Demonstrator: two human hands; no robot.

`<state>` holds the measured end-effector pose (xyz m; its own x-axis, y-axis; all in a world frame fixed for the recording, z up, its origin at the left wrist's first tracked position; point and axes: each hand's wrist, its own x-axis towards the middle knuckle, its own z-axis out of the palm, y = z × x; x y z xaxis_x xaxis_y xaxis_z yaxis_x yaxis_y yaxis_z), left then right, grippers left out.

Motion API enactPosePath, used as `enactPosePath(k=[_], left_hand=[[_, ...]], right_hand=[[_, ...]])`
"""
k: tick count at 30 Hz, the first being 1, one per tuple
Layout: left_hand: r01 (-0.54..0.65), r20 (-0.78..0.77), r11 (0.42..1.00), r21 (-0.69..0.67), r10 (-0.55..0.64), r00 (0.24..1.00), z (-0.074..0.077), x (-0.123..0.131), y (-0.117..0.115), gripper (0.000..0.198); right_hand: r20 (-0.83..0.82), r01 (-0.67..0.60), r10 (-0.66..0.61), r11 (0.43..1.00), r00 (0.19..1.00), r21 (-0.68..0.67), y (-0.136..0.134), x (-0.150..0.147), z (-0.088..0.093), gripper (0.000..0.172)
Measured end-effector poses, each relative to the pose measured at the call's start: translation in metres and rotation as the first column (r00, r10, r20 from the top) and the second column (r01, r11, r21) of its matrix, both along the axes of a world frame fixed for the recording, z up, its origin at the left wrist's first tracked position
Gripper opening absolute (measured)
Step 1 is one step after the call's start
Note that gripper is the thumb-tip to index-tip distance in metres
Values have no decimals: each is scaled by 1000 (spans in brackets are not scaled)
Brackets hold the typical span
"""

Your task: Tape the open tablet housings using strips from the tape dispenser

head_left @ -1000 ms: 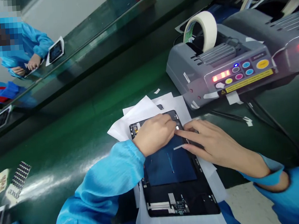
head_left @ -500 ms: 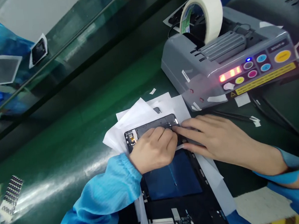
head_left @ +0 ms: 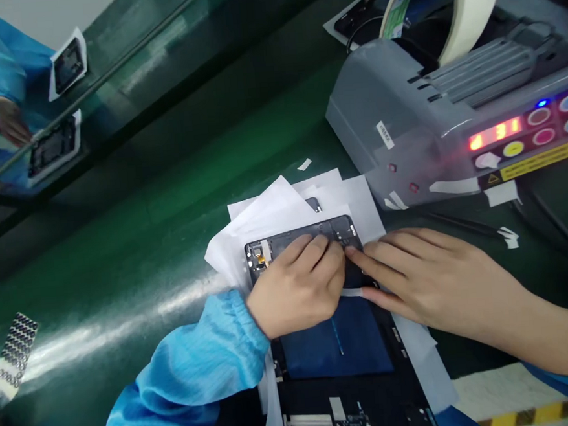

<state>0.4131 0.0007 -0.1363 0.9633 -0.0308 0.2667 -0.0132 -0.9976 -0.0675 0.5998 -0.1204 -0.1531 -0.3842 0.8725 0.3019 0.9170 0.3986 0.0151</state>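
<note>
A tablet computer with its back off lies on white paper sheets, its inner boards and dark blue battery exposed. Over its upper part my left hand is closed, fingers curled down; whatever they pinch is hidden beneath them. From the right reaches my right hand, its fingers stretched out. Its index fingertip touches the tablet close to my left fingertips. A short white strip runs from beside my left hand to my right thumb tip, above the battery.
A grey tape dispenser with lit display and a tape roll stands at right. Dark tweezers with white scraps lie below it. A sticker sheet is far left. Beyond a ledge, a co-worker's hand is near tablets.
The camera view has shifted, so the dispenser sits further right. The white strip by my right thumb shows more clearly. Across the ledge, the co-worker's translucent sheet is out of sight and another tablet shows.
</note>
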Motion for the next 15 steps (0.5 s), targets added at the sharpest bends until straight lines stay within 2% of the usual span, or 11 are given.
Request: enactPosePath(k=[2, 5, 8, 11, 15], left_hand=[[-5, -3, 1000, -18, 5, 1000, -1, -2, 0, 23], [-8, 29, 999, -42, 10, 1000, -7, -5, 0, 22], [-12, 49, 998, -54, 15, 999, -13, -6, 0, 23], [-24, 88, 997, -69, 30, 996, -17, -6, 0, 23], [-34, 147, 996, -81, 46, 988, -20, -6, 0, 22]], right_hand=[[-109, 21, -18, 999, 994, 30, -1, 0, 6, 30], [-208, 167, -133, 973, 969, 157, -4, -1, 6, 18], [-62, 237, -231, 960, 971, 146, -4, -7, -1, 30], [41, 201, -208, 970, 977, 135, 2, -18, -5, 23], [64, 189, -200, 971, 978, 148, 7, -27, 1, 17]])
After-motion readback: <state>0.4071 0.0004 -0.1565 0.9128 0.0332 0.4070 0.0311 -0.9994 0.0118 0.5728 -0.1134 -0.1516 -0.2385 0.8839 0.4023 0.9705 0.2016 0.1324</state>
